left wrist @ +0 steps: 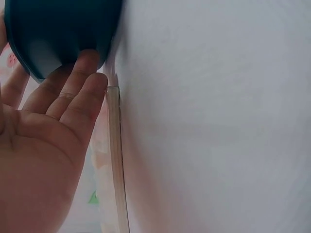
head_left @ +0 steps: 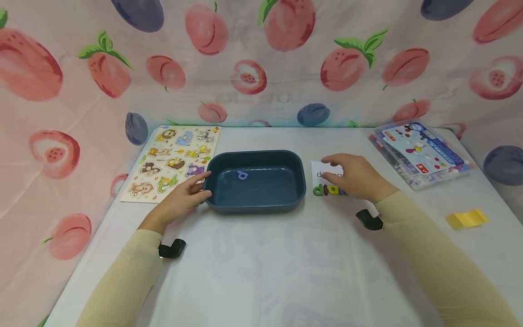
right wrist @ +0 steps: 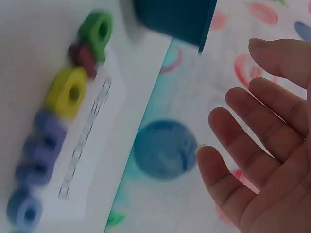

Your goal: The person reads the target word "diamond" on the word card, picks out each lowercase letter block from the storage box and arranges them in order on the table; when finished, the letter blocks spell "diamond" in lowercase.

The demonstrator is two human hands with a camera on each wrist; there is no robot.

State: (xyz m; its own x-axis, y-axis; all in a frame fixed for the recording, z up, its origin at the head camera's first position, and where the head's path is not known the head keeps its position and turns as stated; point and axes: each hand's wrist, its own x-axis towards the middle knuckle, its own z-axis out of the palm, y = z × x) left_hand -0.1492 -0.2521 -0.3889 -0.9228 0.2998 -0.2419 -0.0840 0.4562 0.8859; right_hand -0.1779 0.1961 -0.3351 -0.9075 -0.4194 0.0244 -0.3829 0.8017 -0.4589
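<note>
A dark blue-green rectangular basin (head_left: 255,204) stands mid-table with a small purple letter (head_left: 242,175) inside. My left hand (head_left: 181,200) touches its left end; in the left wrist view, fairly straight fingers (left wrist: 87,60) lie against the outer wall. Right of the basin, my right hand (head_left: 355,177) hovers over a white printed card (head_left: 316,169), thumb and fingers apart, holding nothing. Along the card's near edge runs a row of coloured letters: green (right wrist: 99,34), dark red (right wrist: 83,59), yellow (right wrist: 66,94), purple (right wrist: 43,148) and blue (right wrist: 24,209). The hand partly hides card and row in the head view.
An animal picture board (head_left: 157,156) lies left of the basin, close to the left hand. At the back right is a clear plastic case (head_left: 422,152) with a printed label. A folded yellow piece (head_left: 467,219) lies nearer the right edge. Fruit-patterned cloth (head_left: 286,104) hangs behind the table.
</note>
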